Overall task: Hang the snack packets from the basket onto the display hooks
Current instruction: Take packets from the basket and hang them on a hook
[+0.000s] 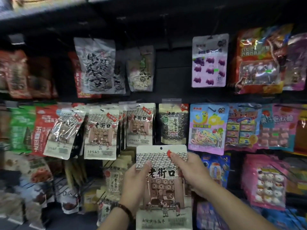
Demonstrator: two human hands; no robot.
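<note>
The left hand (136, 181) grips the left edge of a cream snack packet (163, 188), its thumb laid over the front just under the printed roof tiles and its fingers hidden behind. A dark bead bracelet (123, 209) circles that wrist. The right hand (192, 173) pinches the packet's upper right side, thumb on the front beside a small red mark and the other fingers curled behind. The packet is held upright between the two hands, clear of the rack, with the small round hang hole (161, 148) in its top edge showing and no peg through it. It sits low in the middle of the view, its top just below the middle row of hanging goods. Directly above it hang a matching cream packet (139, 125) with the same house drawing and, to the right of that, a dark seed packet (173, 124) under a clear tag holder (171, 100). More of the cream packets (101, 133) hang further left, one of them tilted. Right of the seed packet is a bright gummy-worm packet (207, 128) on a black hook (212, 109). A lilac packet (209, 60) hangs in the row above, and a stack of pink packets (265, 181) hangs at lower right. The edges of the view are blurred.
</note>
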